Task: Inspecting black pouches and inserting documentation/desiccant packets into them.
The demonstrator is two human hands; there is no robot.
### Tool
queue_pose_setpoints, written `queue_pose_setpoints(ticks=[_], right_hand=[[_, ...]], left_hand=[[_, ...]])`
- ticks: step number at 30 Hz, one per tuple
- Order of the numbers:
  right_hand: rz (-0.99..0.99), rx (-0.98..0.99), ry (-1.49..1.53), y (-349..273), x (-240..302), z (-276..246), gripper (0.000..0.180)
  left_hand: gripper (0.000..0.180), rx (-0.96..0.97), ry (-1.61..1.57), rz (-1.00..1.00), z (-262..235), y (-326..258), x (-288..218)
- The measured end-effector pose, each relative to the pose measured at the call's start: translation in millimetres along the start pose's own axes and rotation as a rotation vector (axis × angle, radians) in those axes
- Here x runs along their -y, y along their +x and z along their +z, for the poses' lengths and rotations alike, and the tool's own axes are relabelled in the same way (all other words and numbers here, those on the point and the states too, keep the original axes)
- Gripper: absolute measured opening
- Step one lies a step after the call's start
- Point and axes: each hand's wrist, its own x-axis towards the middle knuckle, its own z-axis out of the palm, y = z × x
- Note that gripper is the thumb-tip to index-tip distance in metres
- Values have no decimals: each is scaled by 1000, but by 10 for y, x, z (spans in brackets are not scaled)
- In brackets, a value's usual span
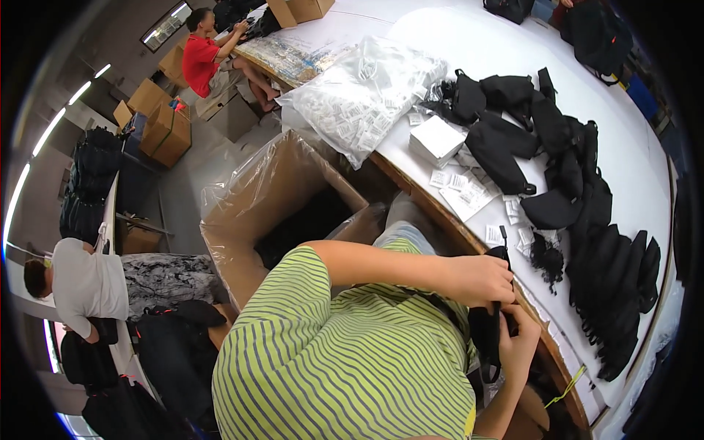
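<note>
A small black fabric pouch with a thin strap hangs at the table's front edge, close against my body. My left hand is closed on its upper part, fingers bent over the fabric. Just below, my right hand grips the same pouch from its right side; some of its fingertips are hidden. On the table beside my hands lie white printed tags and a tangle of black cords. Farther over is a heap of similar black pouches, with several more lined up in a row.
A large clear bag of white tags and a stack of white cards sit on the white table. A plastic-lined carton stands at my left. One person in red sits far off; another in white stands left.
</note>
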Motion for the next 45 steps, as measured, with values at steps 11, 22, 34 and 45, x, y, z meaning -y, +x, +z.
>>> queue_pose_setpoints(ticks=[11,22,34,45], right_hand=[[-57,-36,33,-151,-50,20,10],[-184,65,38,-119,57,162,9],[-200,266,12,154,131,185,8],[-185,348,-75,249,115,214,7]], left_hand=[[24,29,-46,-46,54,-33,-134],[14,20,-85,-50,-44,-282,-265],[30,-133,138,-266,-132,-680,-319],[17,-139,18,-257,-91,-705,-196]])
